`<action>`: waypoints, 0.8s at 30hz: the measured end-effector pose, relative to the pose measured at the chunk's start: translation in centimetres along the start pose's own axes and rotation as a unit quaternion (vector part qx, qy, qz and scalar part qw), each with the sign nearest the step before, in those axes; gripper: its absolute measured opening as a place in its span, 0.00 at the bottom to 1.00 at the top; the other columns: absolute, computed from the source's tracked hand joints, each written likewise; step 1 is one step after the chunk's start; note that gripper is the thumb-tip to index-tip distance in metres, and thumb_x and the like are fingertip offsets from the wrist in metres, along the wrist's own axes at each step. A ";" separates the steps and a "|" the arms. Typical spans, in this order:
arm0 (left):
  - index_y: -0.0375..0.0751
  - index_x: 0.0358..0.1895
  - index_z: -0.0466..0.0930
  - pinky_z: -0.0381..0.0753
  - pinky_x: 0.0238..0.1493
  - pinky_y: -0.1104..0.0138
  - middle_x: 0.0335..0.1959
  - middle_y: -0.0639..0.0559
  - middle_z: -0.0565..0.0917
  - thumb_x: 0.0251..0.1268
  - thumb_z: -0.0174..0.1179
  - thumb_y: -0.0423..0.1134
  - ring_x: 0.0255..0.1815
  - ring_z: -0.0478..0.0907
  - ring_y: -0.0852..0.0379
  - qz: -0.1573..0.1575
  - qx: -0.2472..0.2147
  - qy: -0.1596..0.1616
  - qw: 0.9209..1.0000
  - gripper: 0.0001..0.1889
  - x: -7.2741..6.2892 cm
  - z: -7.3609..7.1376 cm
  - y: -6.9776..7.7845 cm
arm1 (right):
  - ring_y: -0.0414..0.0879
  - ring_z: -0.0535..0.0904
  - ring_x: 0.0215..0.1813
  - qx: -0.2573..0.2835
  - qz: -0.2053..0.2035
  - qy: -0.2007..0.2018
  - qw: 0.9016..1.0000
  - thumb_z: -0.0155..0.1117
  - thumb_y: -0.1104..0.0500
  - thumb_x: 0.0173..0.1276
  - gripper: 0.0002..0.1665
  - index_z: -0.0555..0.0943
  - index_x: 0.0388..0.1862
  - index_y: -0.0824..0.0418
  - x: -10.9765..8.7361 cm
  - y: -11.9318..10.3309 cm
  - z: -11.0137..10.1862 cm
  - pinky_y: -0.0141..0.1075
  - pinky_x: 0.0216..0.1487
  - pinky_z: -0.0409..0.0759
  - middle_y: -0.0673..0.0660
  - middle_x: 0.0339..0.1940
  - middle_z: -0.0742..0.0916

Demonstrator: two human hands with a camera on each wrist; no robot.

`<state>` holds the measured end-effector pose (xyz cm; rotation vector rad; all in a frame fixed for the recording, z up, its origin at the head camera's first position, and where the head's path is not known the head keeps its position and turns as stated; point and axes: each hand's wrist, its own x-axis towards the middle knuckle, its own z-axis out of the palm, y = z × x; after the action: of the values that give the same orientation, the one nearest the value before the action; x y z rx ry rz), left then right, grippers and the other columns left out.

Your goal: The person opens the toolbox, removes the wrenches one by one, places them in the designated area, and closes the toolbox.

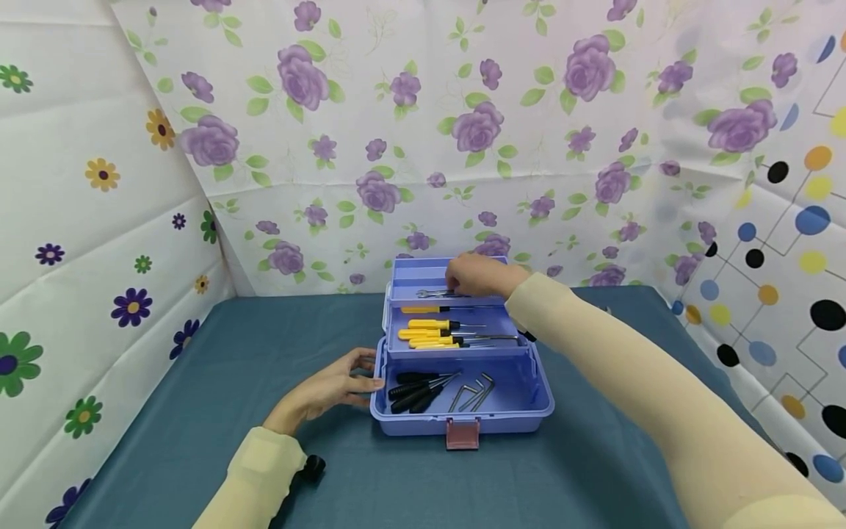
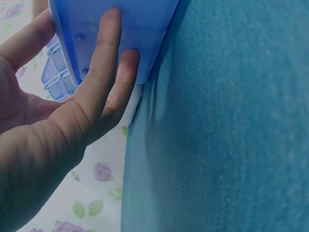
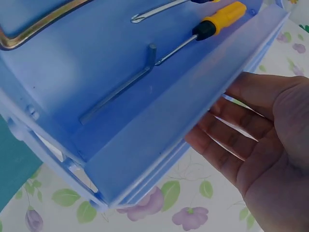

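Observation:
A blue-violet toolbox [image 1: 518, 424] stands open on the table, its trays stepped up toward the back. My left hand [image 1: 337, 386] touches its left end; in the left wrist view, extended fingers [image 2: 104, 63] lie along the outer wall. Over the top tray [image 1: 418, 272], my right hand [image 1: 482, 274] bends down beside a wrench [image 1: 429, 294]. Its fingertips are hidden behind a tray wall in the right wrist view, so I cannot tell whether they hold anything. Yellow-handled screwdrivers [image 1: 429, 324] lie in the middle tray, along with a bent hex key [image 3: 118, 92].
In the toolbox's bottom lie several black-handled screwdrivers [image 1: 419, 393] and several hex keys [image 1: 472, 397]. A reddish latch [image 1: 462, 434] hangs at the front. Dark teal cloth [image 1: 423, 485] covers the table. A flowered sheet [image 1: 423, 147] rises behind it.

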<state>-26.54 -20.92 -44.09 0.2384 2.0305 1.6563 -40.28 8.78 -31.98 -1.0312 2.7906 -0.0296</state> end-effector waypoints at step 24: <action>0.35 0.78 0.55 0.85 0.57 0.49 0.70 0.32 0.64 0.74 0.65 0.39 0.58 0.79 0.43 0.000 0.000 0.006 1.000 0.37 -0.3 0.1 0.3 | 0.51 0.80 0.43 -0.062 0.018 0.003 0.998 0.58 0.67 0.79 0.07 0.83 0.44 0.61 0.7 -0.9 0.8 0.44 0.52 0.82 0.57 0.41 0.86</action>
<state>-26.26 -20.90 -43.77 0.2292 2.0399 1.6615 -40.16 7.67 -32.76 -1.0086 2.8473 0.1462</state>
